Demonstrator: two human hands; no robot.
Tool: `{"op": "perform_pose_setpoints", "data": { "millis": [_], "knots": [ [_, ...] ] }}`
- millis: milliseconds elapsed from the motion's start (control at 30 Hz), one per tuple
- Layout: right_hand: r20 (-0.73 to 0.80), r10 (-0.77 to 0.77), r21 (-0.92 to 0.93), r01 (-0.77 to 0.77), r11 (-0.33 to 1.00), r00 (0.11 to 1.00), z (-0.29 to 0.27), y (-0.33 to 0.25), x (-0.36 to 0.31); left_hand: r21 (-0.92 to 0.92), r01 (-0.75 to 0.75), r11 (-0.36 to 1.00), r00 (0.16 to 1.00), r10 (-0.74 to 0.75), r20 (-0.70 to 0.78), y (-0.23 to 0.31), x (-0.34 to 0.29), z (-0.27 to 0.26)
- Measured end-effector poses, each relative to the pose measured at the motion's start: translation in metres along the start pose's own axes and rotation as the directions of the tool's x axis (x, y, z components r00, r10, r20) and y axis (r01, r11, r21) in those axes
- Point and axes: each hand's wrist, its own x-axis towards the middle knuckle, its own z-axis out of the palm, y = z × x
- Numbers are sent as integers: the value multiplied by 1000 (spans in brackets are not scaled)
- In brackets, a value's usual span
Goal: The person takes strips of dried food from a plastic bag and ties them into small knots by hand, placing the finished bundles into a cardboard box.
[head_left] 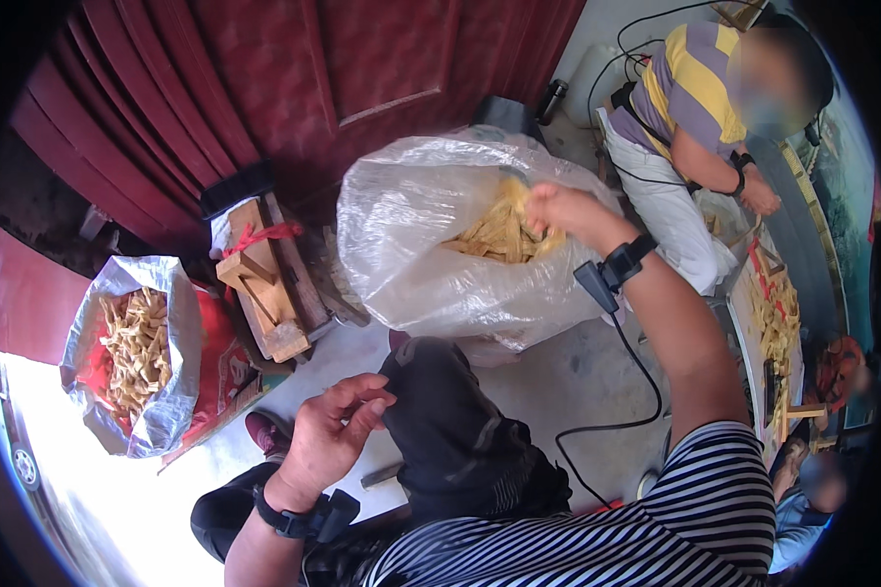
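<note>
A large clear plastic bag [401, 245] stands open in front of me, with long, flat, yellowish dried strips [494, 235] inside. My right hand [566, 212] is over the bag's mouth, its fingers closed at the edge of the strips. The pale strips rise beside the fingers, which partly hide the grip. My left hand [335, 430] hovers by my left knee. Its fingers are curled, with the thumb close to the fingertips; whether anything small is between them does not show.
On the left, a plastic-lined red sack [181, 362] holds knotted yellowish pieces [137, 347]. Near it lies a wooden block tool [255, 279] with red cloth. A cable [646, 391] hangs from my right wrist device. At right, another person [656, 137] sits by a table [744, 323] with strips.
</note>
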Motion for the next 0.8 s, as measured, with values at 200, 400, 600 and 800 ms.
{"op": "perform_pose_setpoints", "data": {
  "millis": [200, 400, 600, 800],
  "knots": [
    [-51, -485, -540, 384, 749, 873, -16, 115, 53, 77, -60, 995, 994, 52, 96, -9, 15, 10],
    [-102, -423, -908, 89, 409, 901, 22, 30, 47, 158, -35, 987, 997, 24, 75, -5, 17, 6],
    [-125, -215, -911, -27, 411, 969, 8, 24, 89, 118, -13, 993, 999, 6, 54, -9, 22, 11],
    [-89, -158, -945, -33, 326, 984, 33, 27, 95, 123, 42, 991, 999, -45, 20, -14, 15, 5]
  ]
}}
